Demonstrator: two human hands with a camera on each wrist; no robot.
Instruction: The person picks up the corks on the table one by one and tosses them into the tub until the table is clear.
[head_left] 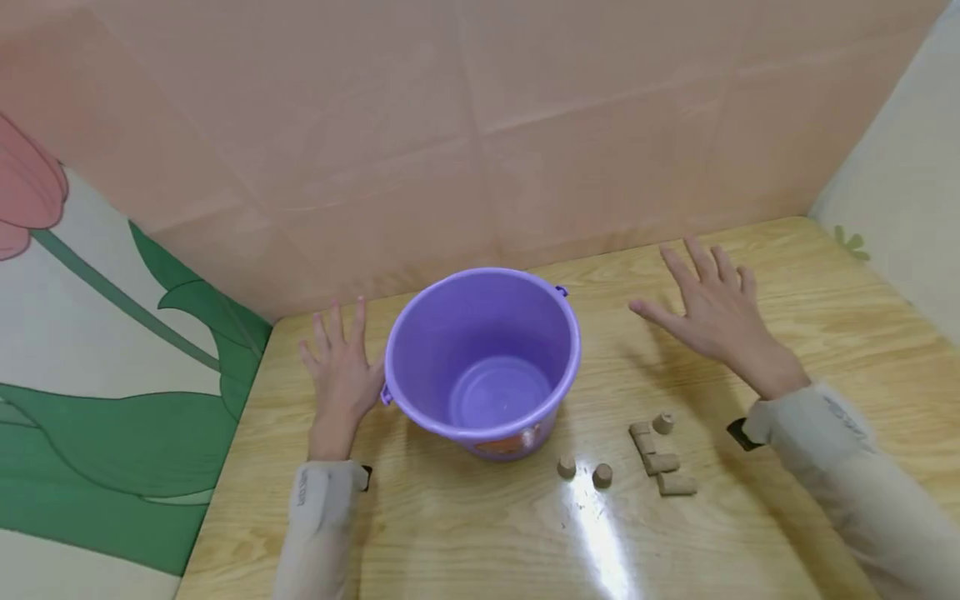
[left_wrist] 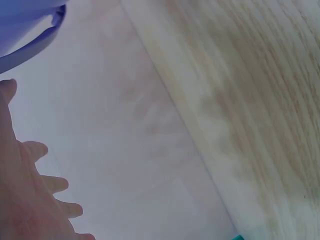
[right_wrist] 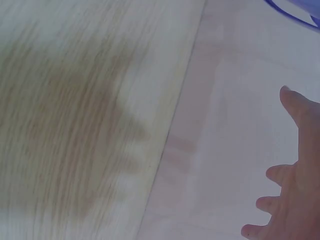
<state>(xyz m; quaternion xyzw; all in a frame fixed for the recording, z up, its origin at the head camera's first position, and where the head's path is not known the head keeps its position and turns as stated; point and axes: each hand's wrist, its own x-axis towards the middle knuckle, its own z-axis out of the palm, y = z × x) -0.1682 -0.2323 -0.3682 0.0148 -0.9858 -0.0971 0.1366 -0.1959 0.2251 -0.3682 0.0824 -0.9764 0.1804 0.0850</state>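
A purple bucket (head_left: 480, 433) stands upright on the wooden table, and its inside looks bare down to the round bottom. Just left of its rim is my left hand (head_left: 343, 379), fingers spread, thumb close to the bucket's side ear. In the left wrist view the bucket (left_wrist: 30, 20) shows at the top left corner, above the thumb of the left hand (left_wrist: 30, 185). My right hand (head_left: 716, 317) hovers over the table to the right of the bucket, fingers spread and holding nothing. The right wrist view shows that hand (right_wrist: 295, 170) below a bit of purple rim.
Several small brown cork-like pieces lie right of the bucket: two upright stubs (head_left: 602, 476), another stub (head_left: 663, 422) and a cluster of lying pieces (head_left: 662, 464). A pinkish sheet (head_left: 360, 150) covers the back wall. The wooden table (head_left: 450, 542) shows a bright glare in front.
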